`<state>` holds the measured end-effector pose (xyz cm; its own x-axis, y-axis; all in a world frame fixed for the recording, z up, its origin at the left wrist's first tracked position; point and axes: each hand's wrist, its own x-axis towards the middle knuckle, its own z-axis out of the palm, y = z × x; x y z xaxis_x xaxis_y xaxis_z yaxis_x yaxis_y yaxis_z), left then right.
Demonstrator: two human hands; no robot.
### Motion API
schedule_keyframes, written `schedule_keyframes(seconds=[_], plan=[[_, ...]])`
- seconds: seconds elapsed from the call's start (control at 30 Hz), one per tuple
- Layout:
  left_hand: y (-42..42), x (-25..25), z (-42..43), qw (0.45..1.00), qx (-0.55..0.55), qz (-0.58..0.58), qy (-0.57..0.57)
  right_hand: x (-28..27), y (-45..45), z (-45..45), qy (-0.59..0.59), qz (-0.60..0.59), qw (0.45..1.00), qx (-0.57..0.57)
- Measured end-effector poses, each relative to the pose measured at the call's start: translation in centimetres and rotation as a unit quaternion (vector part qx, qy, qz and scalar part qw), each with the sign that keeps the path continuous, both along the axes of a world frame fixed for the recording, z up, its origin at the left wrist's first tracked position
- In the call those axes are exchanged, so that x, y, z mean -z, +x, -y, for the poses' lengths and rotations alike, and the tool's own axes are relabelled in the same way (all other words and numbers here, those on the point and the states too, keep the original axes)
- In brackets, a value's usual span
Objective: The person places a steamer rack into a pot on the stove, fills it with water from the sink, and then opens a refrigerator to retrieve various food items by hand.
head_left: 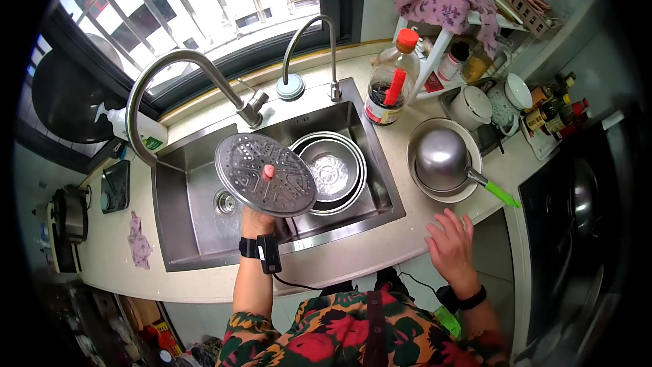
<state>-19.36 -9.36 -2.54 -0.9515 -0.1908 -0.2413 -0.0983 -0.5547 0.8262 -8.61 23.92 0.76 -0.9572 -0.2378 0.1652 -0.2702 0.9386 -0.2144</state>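
My left hand (257, 223) is mostly hidden beneath a round perforated metal steamer plate (265, 190), held over the sink (193, 231). A pink fingertip pokes through the plate's centre hole. Right of the plate, nested metal pots (331, 168) with water in them stand in the right basin. My right hand (451, 243) is empty, its fingers apart, above the counter's front edge. Behind it on the counter sits a pale bowl (445, 194) with a metal ladle or pan (443, 156) in it, whose green-tipped handle points right.
A large faucet (193, 58) arches over the left basin, with a thinner tap (332, 47) behind. A bottle of dark liquid (388, 88) stands behind the bowl. Pots, jars and a stove (564, 231) are at right; a soap bottle (139, 126) and cloth (138, 241) at left.
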Motion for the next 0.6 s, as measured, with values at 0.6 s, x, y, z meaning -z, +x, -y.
schedule_keyframes(seconds=[0.6], plan=[[-0.9,5.6,-1.2,0.993,0.099,0.064,0.033,2.3,13.6,-7.4,-0.005,-0.094,0.988,0.125]])
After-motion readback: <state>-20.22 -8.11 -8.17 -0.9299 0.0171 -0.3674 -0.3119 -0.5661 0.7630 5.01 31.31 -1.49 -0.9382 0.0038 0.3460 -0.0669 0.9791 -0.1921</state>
